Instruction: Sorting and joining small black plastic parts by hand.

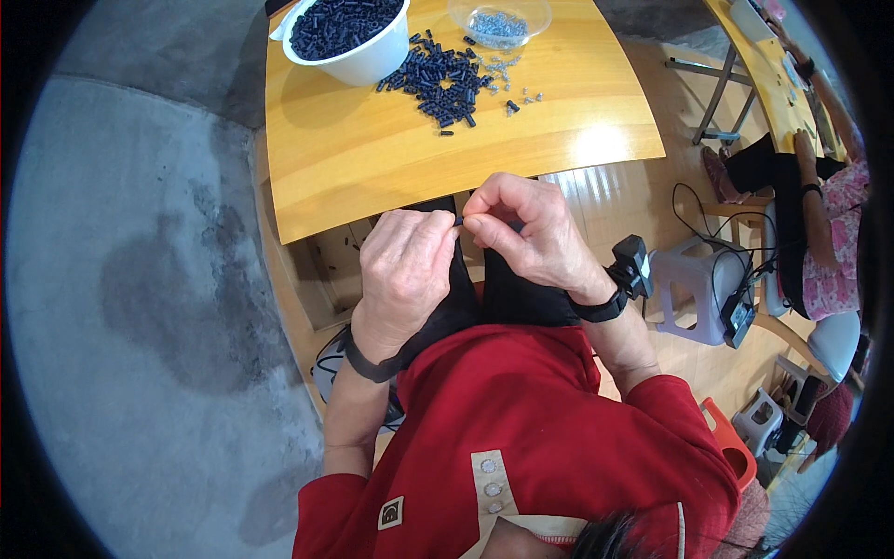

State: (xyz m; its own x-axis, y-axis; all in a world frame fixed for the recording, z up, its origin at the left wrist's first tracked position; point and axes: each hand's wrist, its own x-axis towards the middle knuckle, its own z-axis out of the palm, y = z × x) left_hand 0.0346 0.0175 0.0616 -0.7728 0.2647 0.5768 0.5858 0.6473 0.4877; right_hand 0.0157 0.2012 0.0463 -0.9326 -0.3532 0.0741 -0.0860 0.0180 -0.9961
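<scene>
Just off the table's near edge, my left hand and my right hand meet fingertip to fingertip. A small black tube-like piece shows between them, held in the left hand's pinch. My right thumb and forefinger are pinched against its other end; whatever else they hold is hidden. Farther off lies a loose heap of short black tube pieces. Small clear or silvery bits are scattered beside the heap's right side.
A white tub full of black pieces stands at the table's far left. A clear round dish holds more silvery bits. A grey wall rises at left. At right are a white stool, dark cables and another person at another table.
</scene>
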